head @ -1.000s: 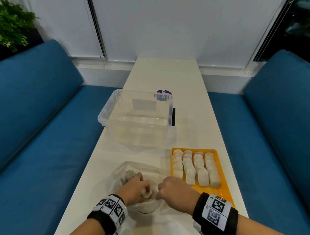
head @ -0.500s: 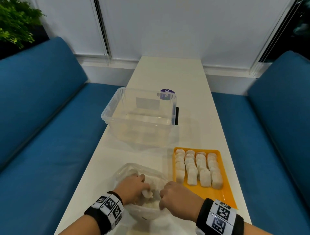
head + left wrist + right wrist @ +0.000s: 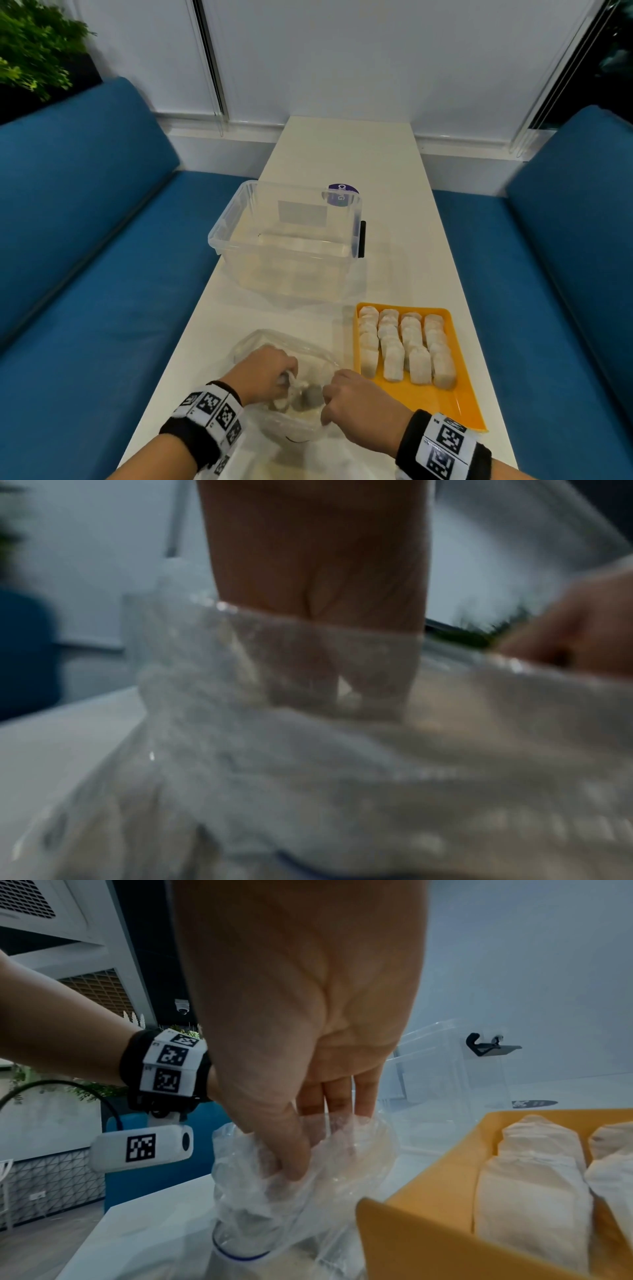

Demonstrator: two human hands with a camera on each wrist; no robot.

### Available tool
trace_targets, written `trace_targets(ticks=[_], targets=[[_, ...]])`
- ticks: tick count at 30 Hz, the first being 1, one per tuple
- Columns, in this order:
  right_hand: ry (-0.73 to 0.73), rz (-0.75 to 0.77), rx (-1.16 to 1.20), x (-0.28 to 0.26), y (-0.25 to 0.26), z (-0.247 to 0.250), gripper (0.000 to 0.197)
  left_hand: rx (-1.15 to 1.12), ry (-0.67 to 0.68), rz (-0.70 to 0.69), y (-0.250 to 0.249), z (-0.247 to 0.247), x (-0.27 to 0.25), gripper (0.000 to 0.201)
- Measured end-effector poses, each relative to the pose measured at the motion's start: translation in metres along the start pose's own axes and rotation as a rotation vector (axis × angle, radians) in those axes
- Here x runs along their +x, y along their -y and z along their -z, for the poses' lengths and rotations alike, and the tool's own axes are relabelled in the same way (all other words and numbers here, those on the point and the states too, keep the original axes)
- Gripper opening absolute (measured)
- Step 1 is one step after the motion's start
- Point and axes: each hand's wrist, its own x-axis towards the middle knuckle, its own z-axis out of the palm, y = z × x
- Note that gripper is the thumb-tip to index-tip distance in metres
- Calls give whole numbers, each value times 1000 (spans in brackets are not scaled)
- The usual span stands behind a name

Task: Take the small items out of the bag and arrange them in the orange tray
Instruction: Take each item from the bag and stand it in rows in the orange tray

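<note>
A clear plastic bag (image 3: pixel 291 346) lies near the table's front edge with pale small items (image 3: pixel 301 399) inside. My left hand (image 3: pixel 289 377) reaches into its mouth, fingers curled round a small white item. In the left wrist view the bag's rim (image 3: pixel 308 620) crosses my palm and hides the fingers. My right hand (image 3: pixel 329 394) pinches the bag's plastic (image 3: pixel 274 1191) between thumb and fingers (image 3: pixel 294 1167). To the right, the orange tray (image 3: pixel 445 404) holds several white items (image 3: pixel 404 342) in neat rows; its near end is bare.
A large clear storage bin (image 3: pixel 287 240) with a black latch stands mid-table behind the bag. A purple round label (image 3: pixel 342 193) shows at its far corner. Blue sofas (image 3: pixel 85 274) flank the narrow white table (image 3: pixel 342 147) on both sides.
Both hands stay at the bag's mouth and have drawn slightly toward me. The left hand's fingers have curled deeper into the bag. The tray's rows look unchanged.
</note>
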Motion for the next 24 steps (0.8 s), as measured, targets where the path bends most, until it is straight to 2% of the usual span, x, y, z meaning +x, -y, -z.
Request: trace_targets(ticks=[2, 3, 5, 9, 12, 17, 21, 24], targets=[[15, -17, -19, 1, 1, 2, 14, 273, 88, 16, -4, -6, -3, 46], [9, -24, -26, 1, 1, 3, 15, 328, 115, 34, -6, -8, -4, 51], [8, -24, -20, 2, 2, 3, 17, 333, 110, 60, -6, -13, -4, 52], [8, -38, -32, 4, 1, 2, 19, 222, 33, 43, 1, -16, 1, 30], [-36, -56, -36, 4, 0, 4, 18, 61, -20, 30, 2, -9, 1, 22], [-111, -93, -20, 6, -2, 6, 17, -315, -195, 44, -2, 10, -5, 17], [-147, -150, 148, 4, -4, 11, 17, -668, -312, 67, -8, 24, -18, 12], [-97, -177, 356, 3, -7, 18, 27, -1046, -339, 106, -10, 31, -27, 23]])
